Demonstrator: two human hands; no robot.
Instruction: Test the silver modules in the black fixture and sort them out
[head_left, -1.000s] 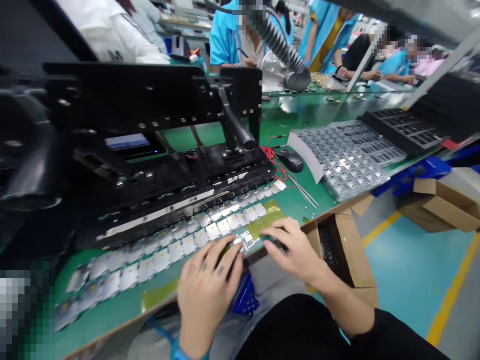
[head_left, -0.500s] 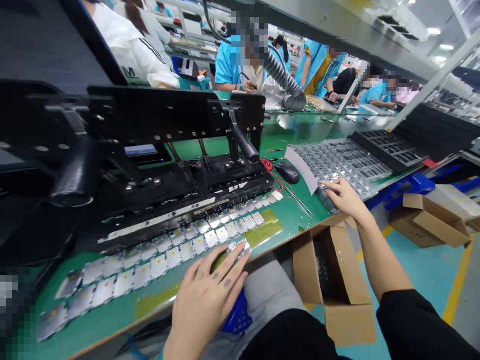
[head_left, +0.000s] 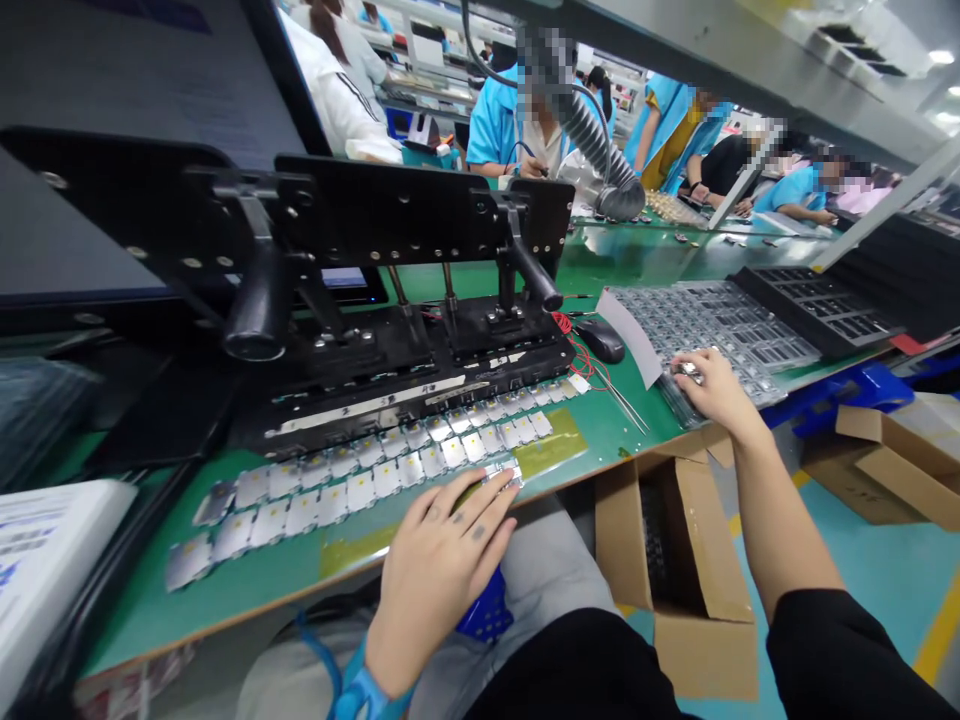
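Observation:
My left hand [head_left: 450, 555] lies near the bench's front edge, fingers stretched out and a little apart. Its fingertips rest on a small metal-shielded circuit board [head_left: 504, 467] that they partly cover. Two rows of similar shielded boards [head_left: 352, 492], many with yellow dots, lie beyond it along the bench. Over the near corner of the clear trays of small boards [head_left: 694, 325], my right hand [head_left: 720, 395] is closed with its thumb and fingers around a small silvery board [head_left: 688, 372]. The fingers hide part of that piece.
A black clamp fixture [head_left: 420, 365] with two lever handles stands behind the rows. Tweezers [head_left: 621, 398], a mouse [head_left: 600, 340], red wires and a paper sheet [head_left: 631, 335] lie between fixture and trays. Cardboard boxes [head_left: 705, 640] stand below; co-workers sit across the bench.
My right hand has gone from a pointing finger over the trays to a grasp on a small silvery board. My left hand stays on its board. The view has swung left.

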